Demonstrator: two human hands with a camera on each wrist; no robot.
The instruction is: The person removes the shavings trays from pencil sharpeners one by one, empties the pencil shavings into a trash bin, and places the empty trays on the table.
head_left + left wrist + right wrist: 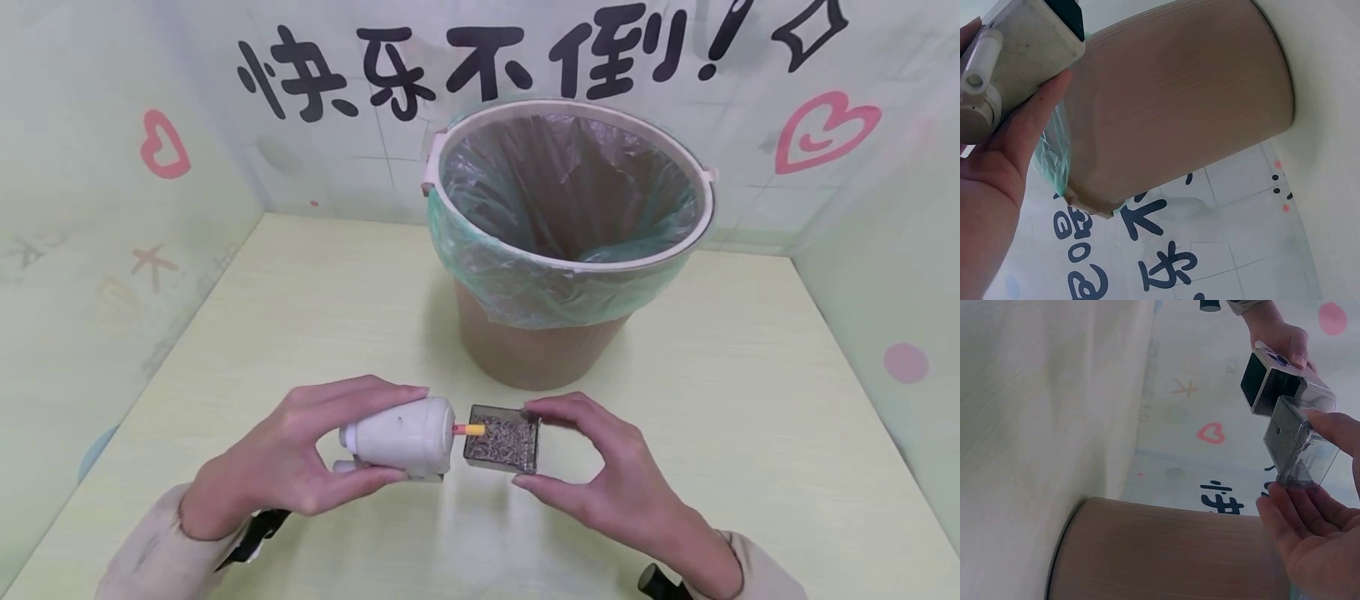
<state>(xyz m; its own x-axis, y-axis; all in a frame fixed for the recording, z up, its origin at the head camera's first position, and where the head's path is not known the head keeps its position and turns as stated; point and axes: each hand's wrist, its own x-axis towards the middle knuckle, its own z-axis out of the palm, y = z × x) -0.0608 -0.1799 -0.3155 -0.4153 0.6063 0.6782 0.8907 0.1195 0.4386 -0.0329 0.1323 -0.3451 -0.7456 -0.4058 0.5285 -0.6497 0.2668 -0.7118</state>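
My left hand [277, 457] grips a white crank pencil sharpener [405, 433] lying on its side above the table, fingers on top and thumb below. In the left wrist view, its crank handle [985, 59] shows. A short red-and-yellow stick [471, 430], like a pencil stub, juts from its right end. Between thumb and fingers, my right hand [626, 471] pinches a clear shavings drawer [501, 440] filled with dark shavings. The drawer is apart from the sharpener, just to its right. In the right wrist view, the sharpener's dark drawer opening [1275, 387] faces the camera.
A brown trash bin [543, 354] with a green-tinted plastic liner [525, 296] folded over its rim stands just beyond both hands. Printed wall panels [360, 167] enclose the pale table [330, 275] at the back and sides.
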